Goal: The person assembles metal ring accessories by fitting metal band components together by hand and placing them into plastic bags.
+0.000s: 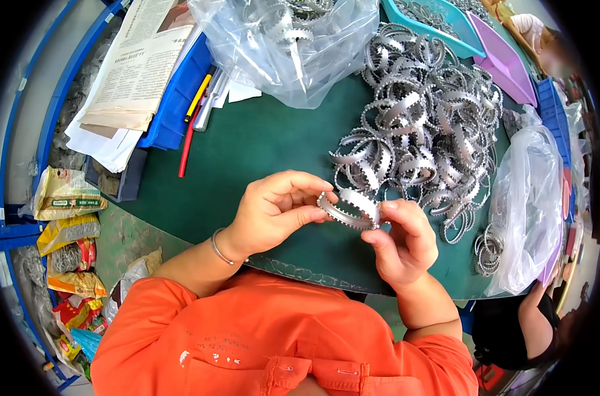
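Observation:
Between my two hands, above the near edge of the green table, is a toothed metal ring [348,212], tilted so its inner face shows. My left hand [283,206] pinches the ring's left side between thumb and fingers. On its right side, my right hand [405,239] grips it the same way. Just beyond my hands lies a large tangled heap of similar toothed metal rings [438,125]. A smaller stack of rings [488,252] rests apart, to the right of my right hand.
Clear plastic bags [300,59] holding rings lie at the back; another plastic bag [527,204] lies right. Newspapers [138,66] top a blue bin [174,99], beside a red pen [186,152]. A turquoise tray [468,41] and purple tray [504,66] stand back right. People sit at right.

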The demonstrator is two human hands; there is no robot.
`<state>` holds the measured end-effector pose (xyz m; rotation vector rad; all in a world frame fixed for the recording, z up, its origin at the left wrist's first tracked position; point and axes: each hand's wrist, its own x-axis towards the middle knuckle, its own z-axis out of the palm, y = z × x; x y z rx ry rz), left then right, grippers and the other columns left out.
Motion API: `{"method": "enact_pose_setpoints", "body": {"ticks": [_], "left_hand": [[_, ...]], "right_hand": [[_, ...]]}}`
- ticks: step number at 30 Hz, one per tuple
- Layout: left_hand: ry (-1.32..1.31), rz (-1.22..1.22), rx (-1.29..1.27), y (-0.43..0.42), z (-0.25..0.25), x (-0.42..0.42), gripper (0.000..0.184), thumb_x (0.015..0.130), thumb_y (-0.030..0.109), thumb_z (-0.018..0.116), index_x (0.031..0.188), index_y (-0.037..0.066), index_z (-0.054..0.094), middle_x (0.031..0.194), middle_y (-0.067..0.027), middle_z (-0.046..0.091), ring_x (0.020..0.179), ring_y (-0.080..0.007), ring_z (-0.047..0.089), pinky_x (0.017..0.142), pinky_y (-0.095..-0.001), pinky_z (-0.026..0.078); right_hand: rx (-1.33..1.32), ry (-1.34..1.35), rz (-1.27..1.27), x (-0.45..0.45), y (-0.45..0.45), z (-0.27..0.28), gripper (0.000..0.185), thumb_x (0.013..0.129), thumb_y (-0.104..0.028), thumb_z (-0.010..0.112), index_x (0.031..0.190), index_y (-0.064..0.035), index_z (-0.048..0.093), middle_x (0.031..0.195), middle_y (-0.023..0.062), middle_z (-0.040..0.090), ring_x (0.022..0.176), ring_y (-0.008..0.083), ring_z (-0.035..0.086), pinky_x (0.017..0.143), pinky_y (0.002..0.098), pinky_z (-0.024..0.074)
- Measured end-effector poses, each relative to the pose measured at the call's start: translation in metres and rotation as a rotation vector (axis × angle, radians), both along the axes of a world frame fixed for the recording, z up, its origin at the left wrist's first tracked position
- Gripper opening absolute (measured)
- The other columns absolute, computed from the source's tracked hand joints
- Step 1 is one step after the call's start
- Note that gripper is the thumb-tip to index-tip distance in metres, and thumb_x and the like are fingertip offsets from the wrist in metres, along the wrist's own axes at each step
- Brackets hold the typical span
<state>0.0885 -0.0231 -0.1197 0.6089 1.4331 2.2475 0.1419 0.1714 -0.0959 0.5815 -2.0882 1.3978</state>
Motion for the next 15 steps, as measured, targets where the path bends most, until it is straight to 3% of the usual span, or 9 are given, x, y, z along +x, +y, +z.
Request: {"method": "enact_pose_setpoints", "body": {"ticks": [2,4,6,7,15], "left_hand": [[-0.003,0.037,0.013,0.0,0.003,0.0,0.028,0.081,-0.011,0.057,0.108,-0.004,0.055,0.099,-0.0124,0.061,0.086,-0.0168,0.062,0.075,-0.0277,0.052],[0.224,0.183,-0.22,-0.004,0.007,-0.002,0.027,0.077,-0.009,0.061,0.103,-0.003,0.058,0.095,-0.013,0.062,0.083,-0.0166,0.062,0.071,-0.0273,0.051],[0.248,0.159,-0.276,-0.01,0.003,-0.004,0.034,0.074,-0.015,0.061,0.106,-0.005,0.056,0.101,-0.015,0.057,0.088,-0.0175,0.06,0.072,-0.0267,0.052],[0.281,0.144,-0.222,-0.01,0.002,-0.005,0.031,0.075,-0.014,0.061,0.104,-0.005,0.057,0.101,-0.0155,0.057,0.088,-0.0181,0.06,0.072,-0.0268,0.052],[0.218,0.123,-0.016,-0.003,0.002,-0.003,0.022,0.077,-0.011,0.061,0.099,-0.006,0.058,0.103,-0.0187,0.057,0.088,-0.0206,0.061,0.072,-0.0275,0.054]], "right_hand": [[-0.104,-0.156,-0.024,0.003,0.0,-0.003,0.039,0.068,0.002,0.074,0.104,0.004,0.057,0.082,0.0141,0.062,0.066,0.0197,0.058,0.056,0.027,0.0474],[-0.14,-0.23,0.012,0.004,0.0,-0.005,0.034,0.074,0.007,0.067,0.105,0.0053,0.054,0.09,0.0164,0.062,0.074,0.0192,0.061,0.062,0.0274,0.0503],[-0.493,-0.386,0.156,0.002,-0.005,-0.007,0.029,0.079,0.011,0.059,0.106,0.0063,0.051,0.099,0.0186,0.06,0.082,0.0203,0.062,0.072,0.0291,0.0525],[-0.498,-0.41,0.23,0.0,-0.002,-0.01,0.025,0.083,0.012,0.053,0.106,0.0067,0.048,0.106,0.0208,0.056,0.088,0.0232,0.062,0.079,0.032,0.053],[-0.472,-0.385,0.259,-0.002,-0.003,-0.016,0.02,0.084,0.01,0.052,0.103,0.0069,0.048,0.109,0.022,0.052,0.095,0.0263,0.06,0.08,0.0354,0.0539]]}}
